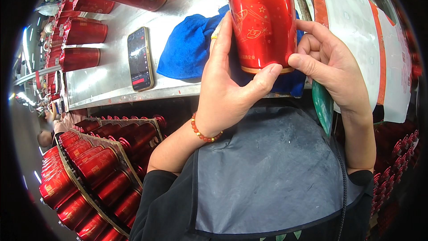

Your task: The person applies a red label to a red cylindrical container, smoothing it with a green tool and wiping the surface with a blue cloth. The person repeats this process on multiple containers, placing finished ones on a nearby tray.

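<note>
A glossy red bottle [264, 22] with gold printing and a gold rim at its lower end is held upright between both my hands; its upper end is cut off by the picture's edge. My left hand [236, 78] wraps its left side, with the thumb near the lower rim. My right hand [332, 62] grips the right side, thumb and forefinger against it, the other fingers curled. Below my right palm a pointed green thing [323, 107] shows; whether the hand touches it I cannot tell. A blue cloth [185, 49] lies bunched behind and under the bottle.
A phone [140, 59] lies on the metal table [89, 91], left of the cloth. Several red bottles [84, 31] stand at the far left. White sheets with orange edges [352, 22] lie to the right. Racks of red bottles [96, 169] are at lower left, more at lower right.
</note>
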